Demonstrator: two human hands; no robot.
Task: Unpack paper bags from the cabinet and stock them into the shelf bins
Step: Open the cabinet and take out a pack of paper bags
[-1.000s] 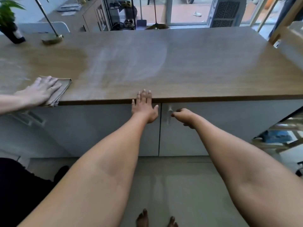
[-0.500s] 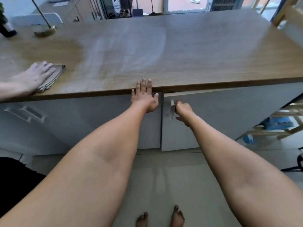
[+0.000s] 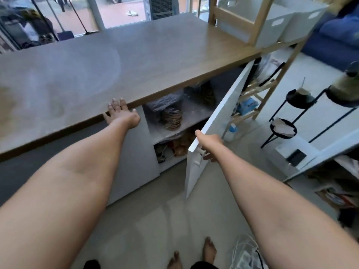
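Swinging wide on its hinges, the white cabinet door (image 3: 217,121) stands well out from the cabinet (image 3: 136,152), and the right hand (image 3: 210,146) holds it at its free edge, fingers curled around the edge just above the 2 small pegs of the handle (image 3: 201,152). The left hand (image 3: 121,113) lies flat on the lip of the wooden countertop (image 3: 136,61), fingers straight and close together, left of the opening. What matters next is that the paper bags (image 3: 172,117) sit inside the cabinet, between the 2 hands and deeper in, under the countertop; the left hand looks nearer to them, though it would have to drop below the lip. They seem to be brown bundles wrapped in crinkled clear plastic, 1 on the upper shelf and more brown shapes (image 3: 180,146) on the shelf beneath; blur hides their long axis. White plastic bins (image 3: 272,26) sit in a pale wooden rack (image 3: 258,20) right of the door, smooth-walled with slot handles.
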